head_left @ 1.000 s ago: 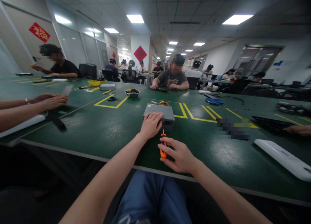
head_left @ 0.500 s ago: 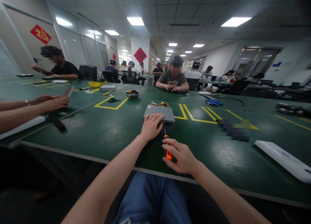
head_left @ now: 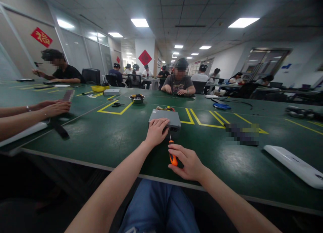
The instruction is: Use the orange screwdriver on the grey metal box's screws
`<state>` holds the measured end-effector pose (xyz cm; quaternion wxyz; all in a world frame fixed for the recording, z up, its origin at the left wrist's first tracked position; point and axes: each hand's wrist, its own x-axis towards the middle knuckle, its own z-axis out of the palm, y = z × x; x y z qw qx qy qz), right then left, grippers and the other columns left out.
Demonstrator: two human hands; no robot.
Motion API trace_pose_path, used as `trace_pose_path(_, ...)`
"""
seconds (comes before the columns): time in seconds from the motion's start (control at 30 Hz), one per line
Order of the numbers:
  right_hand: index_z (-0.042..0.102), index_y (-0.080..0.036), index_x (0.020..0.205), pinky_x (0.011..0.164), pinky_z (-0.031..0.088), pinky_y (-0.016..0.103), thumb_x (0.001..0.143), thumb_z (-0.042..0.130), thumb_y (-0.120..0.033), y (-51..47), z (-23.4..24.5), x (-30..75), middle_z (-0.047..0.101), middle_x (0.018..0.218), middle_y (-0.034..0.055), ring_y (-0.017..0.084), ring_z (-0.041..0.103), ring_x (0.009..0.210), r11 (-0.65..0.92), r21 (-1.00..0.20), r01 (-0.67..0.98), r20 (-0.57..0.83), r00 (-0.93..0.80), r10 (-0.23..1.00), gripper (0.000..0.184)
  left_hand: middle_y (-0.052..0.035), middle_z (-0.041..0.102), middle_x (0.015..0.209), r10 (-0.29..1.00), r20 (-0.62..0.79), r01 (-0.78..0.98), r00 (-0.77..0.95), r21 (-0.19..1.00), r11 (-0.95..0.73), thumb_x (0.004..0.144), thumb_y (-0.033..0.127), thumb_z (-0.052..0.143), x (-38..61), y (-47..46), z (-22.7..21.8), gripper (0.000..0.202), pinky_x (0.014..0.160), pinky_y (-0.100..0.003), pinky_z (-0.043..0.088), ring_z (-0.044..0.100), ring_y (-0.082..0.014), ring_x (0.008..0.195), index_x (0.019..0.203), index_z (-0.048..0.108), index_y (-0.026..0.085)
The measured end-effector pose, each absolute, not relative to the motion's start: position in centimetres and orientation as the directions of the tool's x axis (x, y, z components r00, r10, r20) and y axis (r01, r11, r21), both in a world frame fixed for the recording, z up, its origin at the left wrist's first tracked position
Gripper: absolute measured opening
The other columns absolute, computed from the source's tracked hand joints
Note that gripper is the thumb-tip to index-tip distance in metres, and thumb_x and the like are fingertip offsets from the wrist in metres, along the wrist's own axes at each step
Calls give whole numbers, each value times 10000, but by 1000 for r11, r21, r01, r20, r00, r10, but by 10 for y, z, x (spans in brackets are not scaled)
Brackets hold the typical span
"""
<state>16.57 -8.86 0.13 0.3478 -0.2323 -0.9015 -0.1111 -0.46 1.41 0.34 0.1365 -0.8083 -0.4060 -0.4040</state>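
Observation:
A grey metal power supply unit (head_left: pixel 171 117) lies on the green table, with coloured wires at its far side and a socket on its near face. My left hand (head_left: pixel 156 132) is closed over its near left edge, fingers across the top and thumb down by the front. Between the thumb and fingers of my right hand (head_left: pixel 188 160) is a screwdriver (head_left: pixel 173 156) with an orange and black handle. Its thin shaft points away from me at the unit's near face. Whether the tip sits in a screw is too small to tell.
A bowl of dark parts (head_left: pixel 137 98) and a yellow tray (head_left: pixel 100 88) stand farther back. Blue cable (head_left: pixel 222 106), a blurred dark item (head_left: pixel 241 133) and a white casing (head_left: pixel 294 166) lie to the right. A co-worker's hands (head_left: pixel 57 108) are at the left; another person (head_left: pixel 179 81) sits opposite.
The screwdriver handle has turned slightly in my right hand's fingers. My left hand stays on the power supply unit. The hands of the person opposite have moved apart.

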Motion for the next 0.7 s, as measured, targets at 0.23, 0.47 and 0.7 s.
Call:
trace_pose_path(0.23, 425, -137, 1136, 739, 538, 341, 829, 530, -390, -91, 4, 166, 523, 1166, 190, 238, 602, 962, 873, -24, 488, 611, -684, 399, 411, -25, 556, 1250, 552, 760, 764, 345, 114, -635, 872, 253, 451, -5, 14, 3, 338, 1005, -374, 286, 465, -185, 1169, 1206, 502, 243)
trace_pose_path(0.47, 458, -163, 1076, 682, 541, 312, 830, 538, -404, -90, 2, 164, 566, 1104, 160, 214, 627, 886, 864, 33, 503, 680, -645, 350, 354, -23, 558, 1247, 546, 760, 761, 351, 108, -640, 868, 260, 462, -6, 13, 4, 344, 1001, -366, 292, 469, -180, 1165, 1209, 500, 240)
trace_pose_path(0.7, 459, -157, 1155, 732, 536, 333, 846, 517, -389, -91, 5, 163, 524, 1193, 181, 212, 620, 905, 870, 32, 492, 584, -716, 383, 390, -28, 560, 1244, 544, 765, 763, 344, 110, -637, 864, 250, 462, -4, 14, 4, 340, 999, -371, 292, 471, -184, 1161, 1201, 505, 237)
